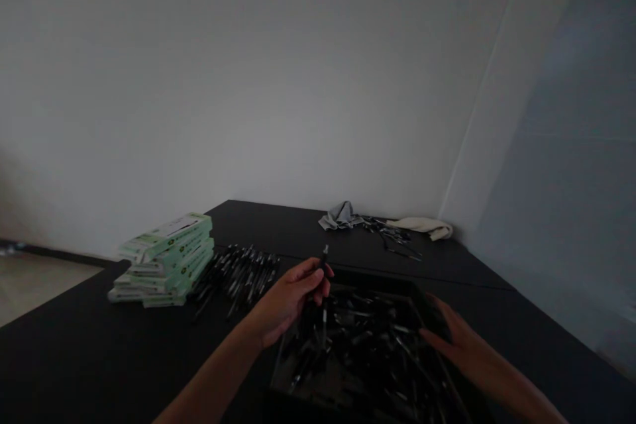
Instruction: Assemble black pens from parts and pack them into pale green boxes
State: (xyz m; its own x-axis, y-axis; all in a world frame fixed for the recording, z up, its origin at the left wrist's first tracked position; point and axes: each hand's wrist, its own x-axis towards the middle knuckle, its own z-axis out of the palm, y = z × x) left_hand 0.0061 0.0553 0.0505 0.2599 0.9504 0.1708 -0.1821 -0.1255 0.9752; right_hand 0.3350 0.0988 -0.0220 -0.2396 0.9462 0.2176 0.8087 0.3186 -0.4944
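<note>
Head view: left hand (pixel 288 301) has its grip pinching a black pen (pixel 324 262) above the black tray (pixel 382 276); right hand (pixel 447 338) has its grip spread at the tray's right rim; thin barrel could slip from the fingers, dropping among loose pens (pixel 368 344) in the tray.

Your held pen (pixel 324 260) black with silver bands, your tray (pixel 377 277) black, loose pens (pixel 362 344) black flecked silver, stacked boxes (pixel 166 260) pale green and white, tabletop (pixel 288 232) matte black, crumpled cloth (pixel 340 216) grey, rolled cloth (pixel 422 227) cream, wall (pixel 248 93) off-white
</note>
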